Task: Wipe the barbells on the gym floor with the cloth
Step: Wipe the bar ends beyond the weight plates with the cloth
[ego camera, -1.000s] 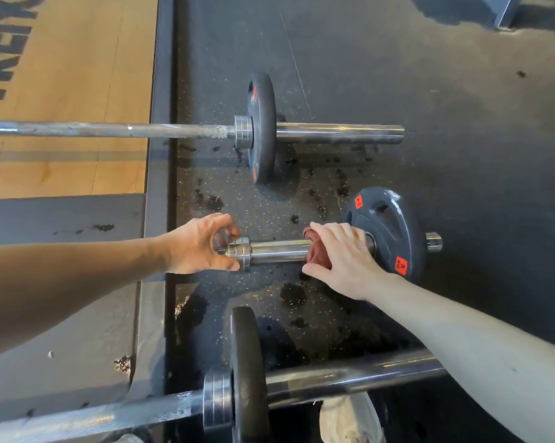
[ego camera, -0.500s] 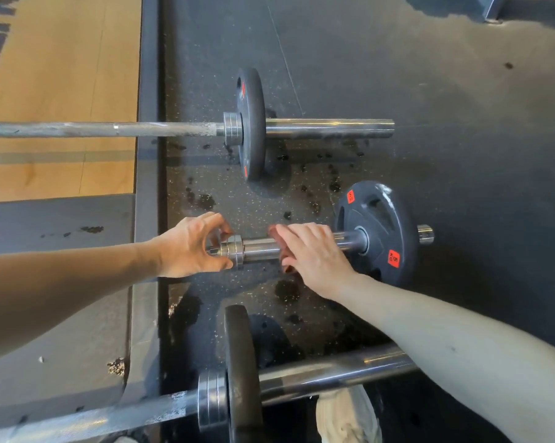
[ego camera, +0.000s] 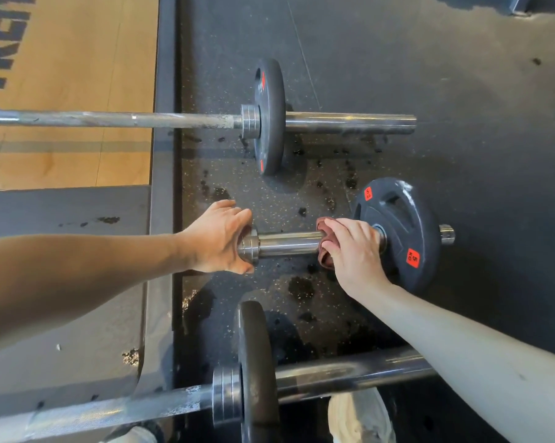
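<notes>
Three barbells lie on the dark rubber floor. The middle barbell's chrome sleeve shows between my hands, with a black 5 kg plate on its right end. My left hand grips the bar at the collar. My right hand wraps a dark red cloth around the sleeve, close to the plate. The far barbell and the near barbell each carry a black plate.
A wooden lifting platform with black lettering lies at the upper left, edged by a dark frame. Dark wet-looking spots mark the floor around the middle bar. My shoes show at the bottom edge.
My right hand slid the cloth left along the sleeve, then back right toward the plate. My left hand kept its grip at the collar.
</notes>
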